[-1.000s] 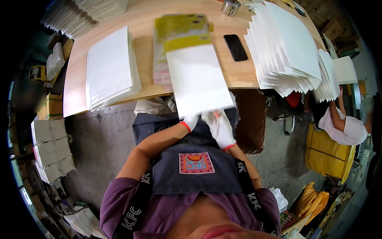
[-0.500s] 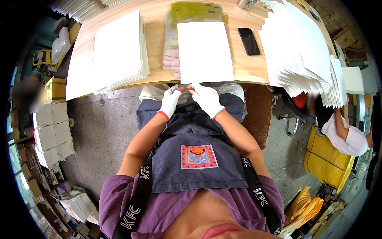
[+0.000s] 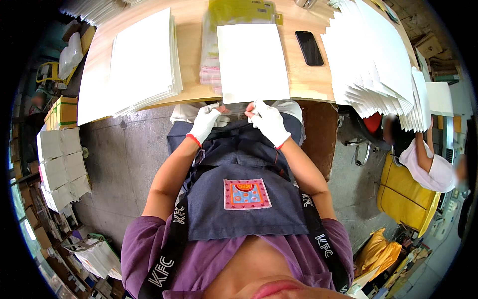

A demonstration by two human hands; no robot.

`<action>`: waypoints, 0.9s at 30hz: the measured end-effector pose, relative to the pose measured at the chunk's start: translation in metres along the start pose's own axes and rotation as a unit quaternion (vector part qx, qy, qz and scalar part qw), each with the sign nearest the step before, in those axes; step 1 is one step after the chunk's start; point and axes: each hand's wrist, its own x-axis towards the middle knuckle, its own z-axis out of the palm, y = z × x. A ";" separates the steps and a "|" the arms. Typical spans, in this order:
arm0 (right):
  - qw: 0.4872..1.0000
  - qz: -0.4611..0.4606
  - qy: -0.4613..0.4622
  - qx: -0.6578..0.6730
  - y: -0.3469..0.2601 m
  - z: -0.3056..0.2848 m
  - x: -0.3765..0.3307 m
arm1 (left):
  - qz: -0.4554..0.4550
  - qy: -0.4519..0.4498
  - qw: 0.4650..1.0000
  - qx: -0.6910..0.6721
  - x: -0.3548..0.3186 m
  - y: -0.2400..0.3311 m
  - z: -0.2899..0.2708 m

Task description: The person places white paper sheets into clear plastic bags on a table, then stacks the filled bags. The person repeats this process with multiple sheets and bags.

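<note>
My left hand (image 3: 205, 123) and my right hand (image 3: 269, 124) wear white gloves with red cuffs and bare fingertips. Both are closed in a pinch at the table's front edge, a short gap apart. Between them shows a strip of clear plastic film (image 3: 237, 106), apparently the open end of a plastic bag, though glare blurs its outline. Just beyond my fingers lies a white sheet (image 3: 253, 64), reaching the table edge; whether it is inside the bag I cannot tell. Under it is a pile of clear plastic bags (image 3: 211, 60) with olive and pink bands.
A stack of white sheets (image 3: 142, 60) overhangs the table (image 3: 191, 45) at left. More white sheets (image 3: 376, 65) fan out at right, beside a black phone (image 3: 309, 48). A metal cup (image 3: 304, 3) stands at the back. Another person's arm (image 3: 423, 154) is near a yellow chair (image 3: 406, 194).
My hands have moved slightly apart, the left one leftward and the right one rightward, with film now showing between them. The whole view has shifted a little; the white sheet stays on the pile.
</note>
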 end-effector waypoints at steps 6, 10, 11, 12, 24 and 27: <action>0.952 -0.180 0.008 -0.247 0.001 0.042 0.033 | 0.045 -0.028 0.998 0.017 -0.010 0.009 0.005; 0.915 -0.279 -0.016 -0.292 0.004 0.040 0.039 | 0.119 -0.026 0.988 0.095 0.010 -0.015 -0.008; 0.976 -0.187 -0.066 -0.087 0.006 0.030 0.030 | 0.102 -0.006 0.992 0.072 0.008 -0.019 -0.008; 0.983 -0.084 -0.107 0.120 0.013 0.013 0.017 | 0.086 0.011 0.995 0.049 0.001 -0.009 0.000; 0.954 0.078 0.119 0.264 0.077 -0.059 -0.062 | 0.035 -0.006 0.999 -0.008 -0.009 -0.009 -0.010; 0.976 -0.021 0.027 0.215 0.022 -0.013 -0.024 | 0.062 -0.009 0.998 0.017 -0.010 -0.005 -0.004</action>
